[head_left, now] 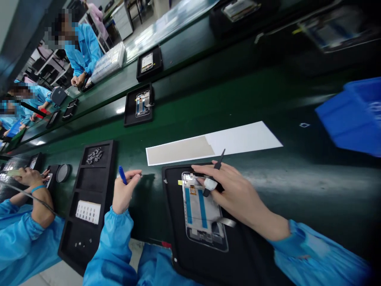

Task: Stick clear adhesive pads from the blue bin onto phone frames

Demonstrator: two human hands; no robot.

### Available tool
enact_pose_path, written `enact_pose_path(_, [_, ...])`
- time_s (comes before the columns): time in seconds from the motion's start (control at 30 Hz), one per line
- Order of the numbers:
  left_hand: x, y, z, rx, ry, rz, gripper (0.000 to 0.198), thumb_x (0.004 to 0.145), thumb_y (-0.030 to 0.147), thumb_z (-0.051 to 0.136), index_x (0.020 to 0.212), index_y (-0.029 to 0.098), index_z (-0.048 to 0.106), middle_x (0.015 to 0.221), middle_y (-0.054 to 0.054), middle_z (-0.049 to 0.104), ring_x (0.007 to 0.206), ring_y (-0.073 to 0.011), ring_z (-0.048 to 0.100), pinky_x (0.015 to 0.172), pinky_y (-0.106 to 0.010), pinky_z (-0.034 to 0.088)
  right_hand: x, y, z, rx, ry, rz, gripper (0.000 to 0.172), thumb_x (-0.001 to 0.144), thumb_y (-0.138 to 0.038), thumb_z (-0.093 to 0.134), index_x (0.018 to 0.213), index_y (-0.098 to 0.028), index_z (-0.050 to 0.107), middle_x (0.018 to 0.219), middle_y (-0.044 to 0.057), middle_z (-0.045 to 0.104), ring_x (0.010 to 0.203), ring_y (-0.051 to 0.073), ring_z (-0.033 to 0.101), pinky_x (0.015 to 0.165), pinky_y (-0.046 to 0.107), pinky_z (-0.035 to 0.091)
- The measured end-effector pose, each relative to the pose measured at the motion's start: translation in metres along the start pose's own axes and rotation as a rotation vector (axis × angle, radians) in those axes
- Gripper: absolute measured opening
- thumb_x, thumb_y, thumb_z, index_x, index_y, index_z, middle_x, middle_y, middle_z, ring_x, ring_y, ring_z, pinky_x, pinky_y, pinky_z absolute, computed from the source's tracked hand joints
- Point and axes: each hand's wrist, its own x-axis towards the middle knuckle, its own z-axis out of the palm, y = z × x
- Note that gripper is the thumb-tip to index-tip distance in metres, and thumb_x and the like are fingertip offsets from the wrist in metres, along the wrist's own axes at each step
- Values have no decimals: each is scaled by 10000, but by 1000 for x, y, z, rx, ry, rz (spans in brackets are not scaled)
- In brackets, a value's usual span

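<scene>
Phone (195,210), one, inner parts exposed: laid in a black tray (177,232) on the green surface (285,194); two blue strips (202,206) are borne, and a silver ribbon (228,222) is raised at 4 o'clock.

Right hand (238,194): held over the phone's 1 o'clock corner. A dark tool (220,161) is grasped by the fingers, its narrow end pointed to 1 o'clock; a white wrap (210,184) is seen at the fingers.

Left hand (122,196): held at the phone's 10 o'clock, apart from it. A blue pen (122,174) is grasped by the fingers; the tips are pinched, on what cannot be told.

Parts box (91,178), divided: placed at 9 o'clock. Metal parts (94,156) are kept in its far compartment, a white card (88,212) in a nearer one.

Paper strip (244,139): laid at 12 o'clock.

Blue bin (354,115): placed at 2 o'clock.

Far phone (143,104): trayed at 11 o'clock.
</scene>
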Motion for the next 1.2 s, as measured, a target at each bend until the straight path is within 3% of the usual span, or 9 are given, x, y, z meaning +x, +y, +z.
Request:
enact_pose_path(0.13, [-13,10,28,-98,-187,-54,265,715,362,749,875,151,747,751,-63,725,588,-123,616,532,-220,458,5,-22,-5,172,5,88,228,917,-202,559,1125,-253,638,1095,55,736,1034,241,680,870,390,564])
enact_pose_path(0.27, [-23,21,55,-170,-335,-72,261,694,330,773,884,159,722,761,-44,721,687,-134,655,632,-222,494,9,-38,-2,526,-53,242,219,875,-240,641,1093,-257,624,1082,38,733,988,201,705,855,337,577])
enact_pose_path(0.4, [-26,25,72,-210,-372,-68,277,667,309,798,866,156,680,775,-29,710,708,-119,646,676,-211,486,9,-40,3,782,-36,346,260,827,-259,690,1068,-242,592,1021,53,747,955,208,720,848,353,583])
enact_pose_path(0.6, [-30,26,78,-140,-364,-12,314,684,389,798,839,160,651,740,-29,680,674,-142,633,620,-233,471,10,-41,1,797,-32,389,237,800,-262,700,999,-238,572,893,60,770,855,226,734,775,371,585])
enact_pose_path(0.7, [-29,22,78,-166,-260,119,336,820,497,671,720,178,634,663,-19,634,634,-143,606,595,-252,467,10,-42,0,788,-23,400,224,796,-256,693,979,-242,565,885,53,770,859,222,732,794,376,578])
enact_pose_path(0.87, [-30,16,75,-297,186,508,677,987,603,272,486,202,488,569,-28,540,587,-144,528,584,-292,428,7,-40,5,796,-25,412,215,809,-267,690,981,-242,564,904,52,767,874,222,731,808,381,573])
enact_pose_path(0.93, [-33,15,76,-290,224,602,712,989,614,211,459,205,453,531,-21,508,534,-138,484,537,-291,393,6,-38,7,783,-29,397,210,814,-272,694,981,-244,570,910,48,765,882,220,728,833,390,563])
enact_pose_path(1.03, [-38,12,78,-233,193,690,719,983,628,206,466,202,470,517,-14,515,495,-131,462,504,-287,374,5,-37,9,765,-29,392,212,806,-281,707,968,-246,576,911,46,766,903,225,724,880,413,543])
enact_pose_path(1.2, [-42,12,79,-136,206,727,742,979,636,158,459,207,466,499,-21,521,480,-131,470,509,-290,402,8,-39,8,892,-69,455,258,792,-340,722,958,-243,550,885,60,773,886,234,735,852,419,569])
